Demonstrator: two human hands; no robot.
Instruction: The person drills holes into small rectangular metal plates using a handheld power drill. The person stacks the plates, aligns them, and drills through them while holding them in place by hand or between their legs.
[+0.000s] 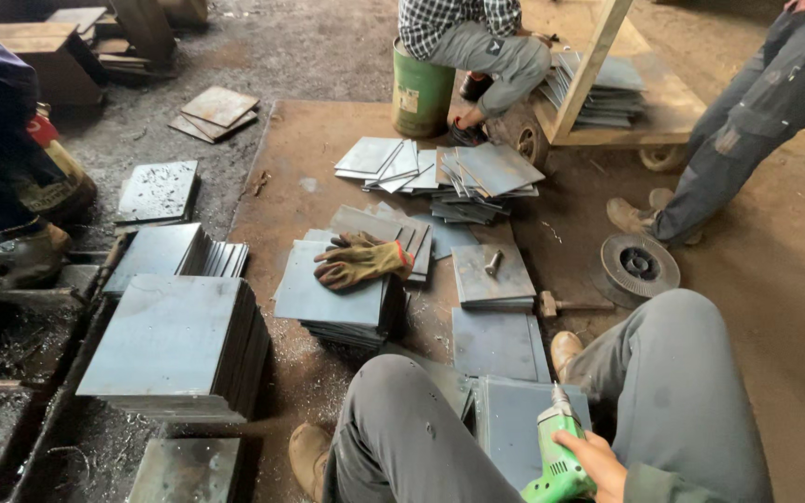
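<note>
Steel plates in a tall stack point(179, 349) sit on the floor at far left. A smaller plate point(514, 424) lies between the person's knees. Right hand point(598, 461) has its fingers wrapped around a green power drill point(561, 456), bit down over that plate. Left hand is out of view.

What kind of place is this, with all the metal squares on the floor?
Probably a metalworking shop. Stacks of cut steel plates cover the dirty floor, the right hand holds a green power drill, and a hammer lies nearby.
</note>
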